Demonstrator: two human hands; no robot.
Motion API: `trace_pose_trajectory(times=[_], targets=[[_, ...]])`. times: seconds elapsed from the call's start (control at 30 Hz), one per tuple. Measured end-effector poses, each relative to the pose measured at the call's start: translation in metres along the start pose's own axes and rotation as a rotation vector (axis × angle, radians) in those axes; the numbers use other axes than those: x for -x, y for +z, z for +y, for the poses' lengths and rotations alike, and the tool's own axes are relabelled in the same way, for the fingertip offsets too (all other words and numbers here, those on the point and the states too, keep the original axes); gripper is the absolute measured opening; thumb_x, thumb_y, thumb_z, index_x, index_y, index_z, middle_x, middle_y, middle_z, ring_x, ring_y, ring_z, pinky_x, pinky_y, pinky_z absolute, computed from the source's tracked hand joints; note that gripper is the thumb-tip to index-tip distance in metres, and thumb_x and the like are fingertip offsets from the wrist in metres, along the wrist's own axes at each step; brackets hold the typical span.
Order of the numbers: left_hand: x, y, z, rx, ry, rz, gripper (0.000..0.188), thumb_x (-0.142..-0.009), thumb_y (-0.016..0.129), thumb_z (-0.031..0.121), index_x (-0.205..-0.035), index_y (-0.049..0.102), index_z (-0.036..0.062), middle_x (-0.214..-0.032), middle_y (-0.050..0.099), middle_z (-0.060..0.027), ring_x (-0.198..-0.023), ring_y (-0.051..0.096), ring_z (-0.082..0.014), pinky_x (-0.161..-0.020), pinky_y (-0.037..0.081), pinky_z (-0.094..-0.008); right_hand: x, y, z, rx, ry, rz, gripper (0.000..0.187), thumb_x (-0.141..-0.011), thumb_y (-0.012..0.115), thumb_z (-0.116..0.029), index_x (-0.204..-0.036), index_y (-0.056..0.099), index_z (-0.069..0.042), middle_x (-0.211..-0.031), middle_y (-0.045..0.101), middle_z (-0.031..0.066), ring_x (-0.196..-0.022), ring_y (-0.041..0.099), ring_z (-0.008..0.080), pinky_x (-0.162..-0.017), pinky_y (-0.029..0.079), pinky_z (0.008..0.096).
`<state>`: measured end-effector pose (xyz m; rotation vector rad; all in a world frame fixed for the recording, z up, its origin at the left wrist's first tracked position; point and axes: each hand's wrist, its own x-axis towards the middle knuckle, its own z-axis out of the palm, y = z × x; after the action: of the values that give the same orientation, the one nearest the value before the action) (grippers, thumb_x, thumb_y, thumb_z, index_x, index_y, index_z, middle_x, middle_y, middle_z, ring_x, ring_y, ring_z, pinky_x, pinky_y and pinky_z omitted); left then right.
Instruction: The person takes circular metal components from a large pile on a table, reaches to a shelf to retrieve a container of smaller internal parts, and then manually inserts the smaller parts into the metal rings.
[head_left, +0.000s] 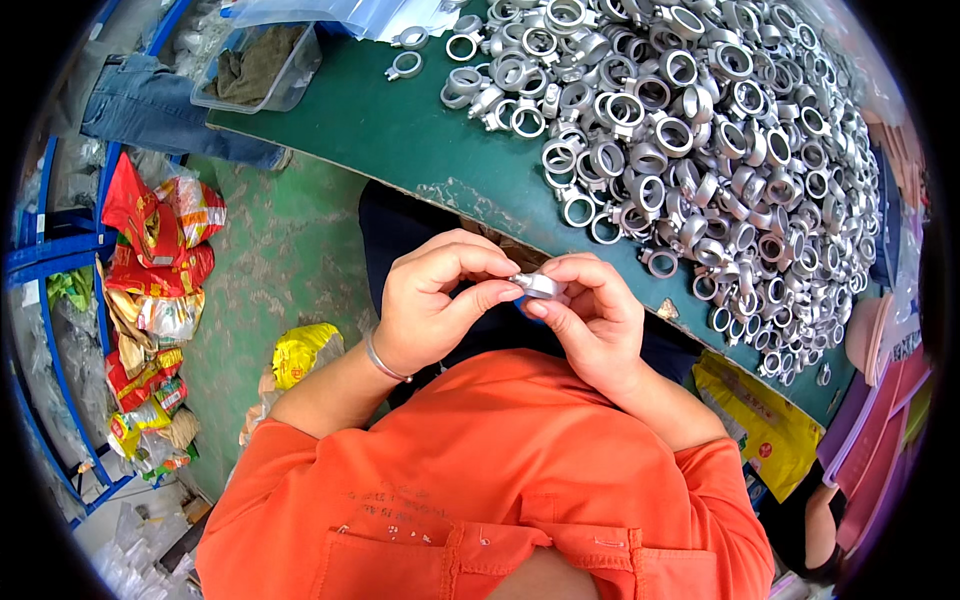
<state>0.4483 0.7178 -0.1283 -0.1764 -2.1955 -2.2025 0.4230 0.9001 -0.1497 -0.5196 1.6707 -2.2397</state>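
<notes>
Between my two hands, over my lap at the table's near edge, is a silver-grey metal ring clamp (539,286). My left hand (432,293) pinches its small protruding lug with thumb and forefinger. My right hand (598,315) grips the ring's other side, also between thumb and fingers. A bit of blue shows under the clamp by my right thumb; what it is I cannot make out. Just beyond my hands, a large heap of similar ring clamps (675,137) covers the right side of the green table (420,140). A few loose ones lie at its left border.
A clear plastic tub (300,75) with a brown cloth stands at the table's far left, near blue jeans fabric (165,110). Red and yellow bags (160,245) hang along a blue rack on the left. A yellow sack (755,425) lies below the table at right, near another person's arm (820,525).
</notes>
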Motion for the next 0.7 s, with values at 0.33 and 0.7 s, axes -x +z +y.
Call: trace_pose_trajectory(times=[0.33,0.7], targets=[[0.002,0.006,-0.003,0.093,0.081,0.019,0.022,-0.074,0.062,-0.011,-0.094,0.057,-0.0037,-0.096,0.055,-0.0126,-0.083,0.059,-0.0161,-0.073,0.051,-0.0266,-0.003,-0.001,-0.002,0.13,-0.126,-0.051,0.022,-0.076,0.062,0.007,-0.097,0.055,0.003,-0.103,0.052,0.0135,-0.091,0.057,0.0168,-0.074,0.051,0.0257],[-0.013,-0.012,0.004,-0.252,0.246,0.035,0.023,-0.073,0.065,-0.005,-0.094,0.057,-0.0021,-0.094,0.054,-0.0106,-0.079,0.055,-0.0138,-0.066,0.046,-0.0233,0.002,-0.007,-0.008,0.451,-0.048,-0.25,0.031,-0.07,0.069,-0.001,-0.1,0.059,-0.003,-0.094,0.053,0.0094,-0.069,0.056,0.0131,-0.055,0.048,0.0216]])
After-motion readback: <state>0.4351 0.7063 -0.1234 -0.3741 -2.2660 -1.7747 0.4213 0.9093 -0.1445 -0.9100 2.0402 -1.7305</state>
